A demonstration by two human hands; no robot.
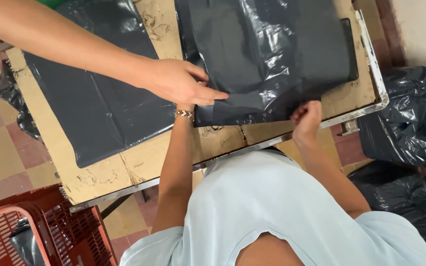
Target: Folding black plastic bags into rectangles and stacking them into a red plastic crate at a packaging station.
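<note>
A dark grey plastic bag (272, 54) lies flat on a cardboard-covered table (139, 162). My right hand (306, 118) is closed at the bag's near edge and pinches the plastic there. My left hand (185, 111) reaches to the bag's near left corner. Only its wrist with a beaded bracelet shows, because another person's hand (178, 81) lies over it. That hand comes in from the upper left and presses flat on the bag's corner with its fingers pointing right.
A second dark grey bag (94, 108) lies flat on the table's left half. A red plastic crate (70, 231) stands on the tiled floor at the lower left. Crumpled dark bags (410, 123) are piled at the right, beside the table's metal edge (371, 54).
</note>
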